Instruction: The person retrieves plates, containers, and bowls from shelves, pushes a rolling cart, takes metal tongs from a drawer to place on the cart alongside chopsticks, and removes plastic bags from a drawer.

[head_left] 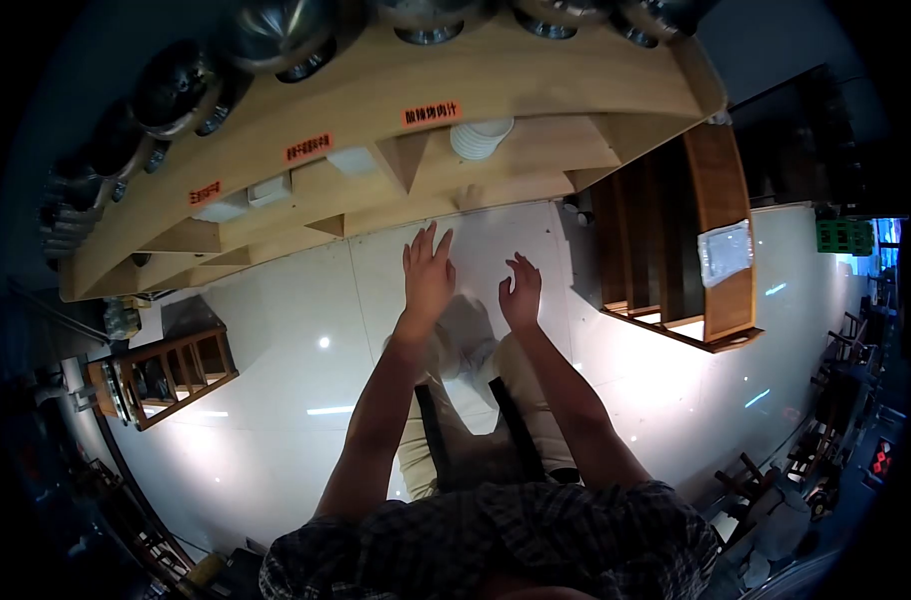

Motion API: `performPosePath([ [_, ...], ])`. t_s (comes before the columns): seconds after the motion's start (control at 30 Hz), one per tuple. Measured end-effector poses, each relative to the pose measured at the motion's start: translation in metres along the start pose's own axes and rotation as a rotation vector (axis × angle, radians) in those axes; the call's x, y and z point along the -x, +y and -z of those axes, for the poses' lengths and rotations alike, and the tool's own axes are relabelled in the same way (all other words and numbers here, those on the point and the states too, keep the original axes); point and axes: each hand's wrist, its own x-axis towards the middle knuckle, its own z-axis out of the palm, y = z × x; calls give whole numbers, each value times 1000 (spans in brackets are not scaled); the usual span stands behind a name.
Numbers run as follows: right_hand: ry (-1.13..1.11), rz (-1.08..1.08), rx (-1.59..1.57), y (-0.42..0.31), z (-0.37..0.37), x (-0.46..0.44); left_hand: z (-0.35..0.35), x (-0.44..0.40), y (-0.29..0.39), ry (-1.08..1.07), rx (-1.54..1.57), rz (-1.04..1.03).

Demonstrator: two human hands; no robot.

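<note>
My left hand (429, 272) is raised over the pale tiled floor, fingers stretched out and slightly apart, holding nothing. To its right, my right hand (521, 291) hovers with its fingers loosely bent and apart, also with nothing in it. Both hands are just short of the light wooden counter (546, 95) and do not touch it. Inside the counter's lower shelf stands a stack of white bowls (482, 138), above and between the two hands. An orange label (432, 113) sits on the counter edge beside the stack.
Metal pots (276, 35) line the counter's top. White containers (269, 190) sit in its left compartments. A brown wooden cabinet (721, 240) stands at right, a small wooden rack (181, 372) at left. A green crate (844, 236) and chairs are at far right.
</note>
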Motion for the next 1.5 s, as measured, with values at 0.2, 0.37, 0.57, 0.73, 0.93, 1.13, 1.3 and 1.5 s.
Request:
performPosePath([
  [0.2, 163, 182, -53, 72, -102, -45, -96, -33, -52, 88, 85, -83],
  [0.37, 315, 322, -164, 95, -159, -114, -163, -51, -91, 173, 77, -115],
  [0.57, 391, 524, -84, 119, -178, -135, -193, -41, -109, 222, -6, -205],
  [0.73, 501, 539, -162, 75, -133, -172, -187, -43, -127, 283, 93, -187],
  [0.93, 539, 520, -17, 35, -101, -257, -180, -38, -134, 371, 124, -182],
  [1.13, 321, 384, -196, 29, -91, -267, -179, -39, -137, 405, 130, -164],
  [1.3, 483, 434, -274, 7, -72, -253, -179, -41, -143, 415, 134, -169],
  [1.5, 428, 657, -249, 20, -60, -172, -164, -44, -131, 628, 238, -138],
])
